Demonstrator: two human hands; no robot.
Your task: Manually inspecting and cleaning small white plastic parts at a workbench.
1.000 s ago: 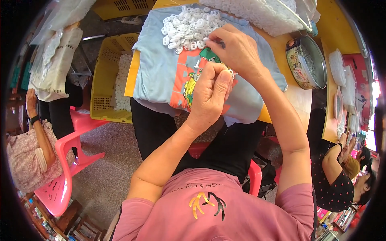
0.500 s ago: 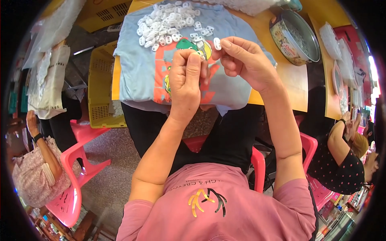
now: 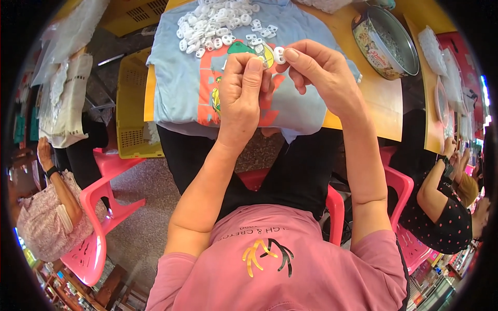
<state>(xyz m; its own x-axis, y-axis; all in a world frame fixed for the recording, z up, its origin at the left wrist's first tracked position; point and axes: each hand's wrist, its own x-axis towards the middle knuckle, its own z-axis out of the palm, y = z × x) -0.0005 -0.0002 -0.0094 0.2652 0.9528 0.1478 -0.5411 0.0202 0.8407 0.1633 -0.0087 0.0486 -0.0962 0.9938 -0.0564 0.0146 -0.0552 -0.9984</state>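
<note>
Pinched between thumb and forefinger of my right hand (image 3: 324, 72) is a small white oval plastic piece (image 3: 279, 55) with two holes. Close beside it, my left hand (image 3: 243, 93) is closed, thumb pressed on the curled forefinger. Something small and pale shows at that thumb tip, too little to name. Both hands are above a light blue cloth (image 3: 176, 98) with an orange and green print, spread over the table. A heap of similar white plastic pieces (image 3: 210, 26) lies on the cloth beyond my hands, and several more (image 3: 264, 32) lie apart to its right.
A round printed tin (image 3: 386, 44) with small shiny bits inside stands on the yellow table (image 3: 381, 103) at the right. A yellow crate (image 3: 132, 98) is at the left. People sit on both sides, near pink plastic chairs (image 3: 96, 228). Clear bags (image 3: 433, 49) lie at far right.
The white piece in my right hand has turned so that its holed face shows more. Both hands have shifted slightly farther away, still close together.
</note>
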